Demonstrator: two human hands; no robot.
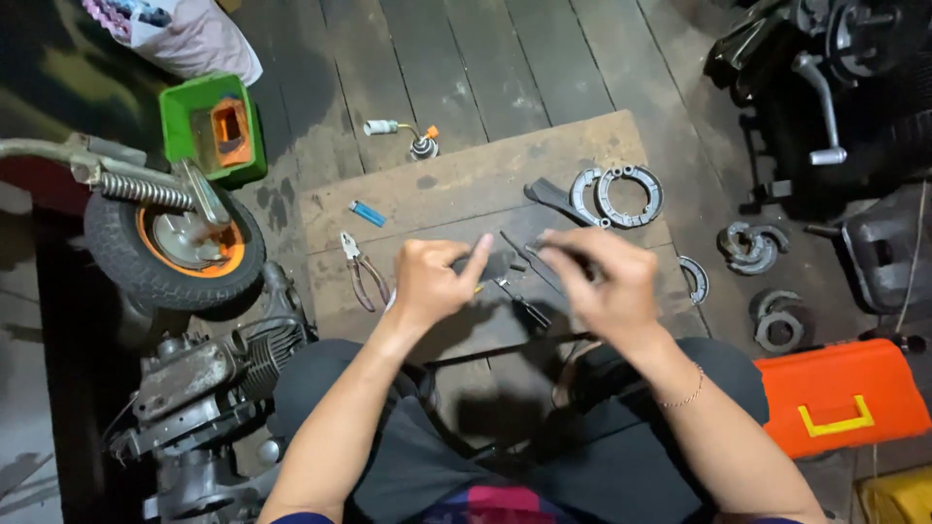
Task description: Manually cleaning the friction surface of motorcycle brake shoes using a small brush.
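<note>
While the person sat on the wooden floor with knees apart, both hands met above a grey board (456, 189) laid on the planks as a work surface. The left hand (432, 281) had its grip pinched together on a small dark part (501, 264), index finger stretched along it as if to steady it. The right hand (602, 277) had its grip closed on a thin dark rod-like piece (537, 248) that met the same part, so the two hands seemed to be fitting one piece to the other; what the pieces were was too small to tell.

Just under the hands a screwdriver (521, 303) lay on the board, and a pair of pliers (363, 270) lay to the left, both within easy reach. An orange toolbox (840, 393) with a yellow handle stood by the right knee. At the left knee sat an engine block (209, 374), with a small wheel (170, 247) on an orange rim beyond it.

Farther out, a blue lighter (367, 212) and a pair of brake shoes (616, 196) rested on the board, more shoes (749, 245) lay on the floor to the right, and a green tub (216, 129) stood beyond the wheel.
</note>
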